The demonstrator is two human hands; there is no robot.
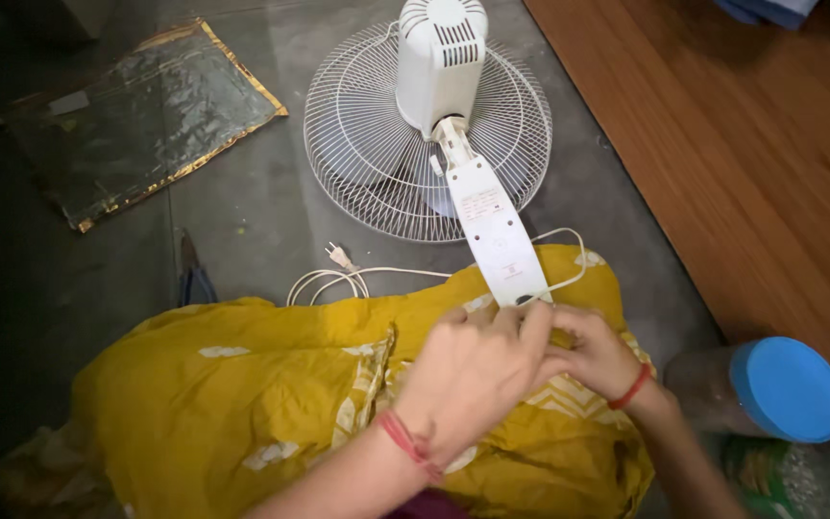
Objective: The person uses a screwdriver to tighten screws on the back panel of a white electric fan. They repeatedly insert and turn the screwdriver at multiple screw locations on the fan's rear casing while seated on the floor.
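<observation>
A white fan (429,130) lies face down on the grey floor, its wire grille (357,154) flat and its motor housing up. Its white stem (497,235) points towards me and ends over the yellow cloth (261,404) on my lap. My left hand (473,375), with a red thread at the wrist, closes its fingers over the stem's near end. My right hand (602,358), with a red band at the wrist, meets it from the right with curled fingers; the left hand hides what it grips.
The fan's white cord and plug (340,257) loop on the floor beside the stem. Blue-handled pliers (194,276) lie left of the cloth. A silver sheet with gold edges (136,120) is at the far left. A wooden surface (751,144) and a blue-lidded jar (785,389) are to the right.
</observation>
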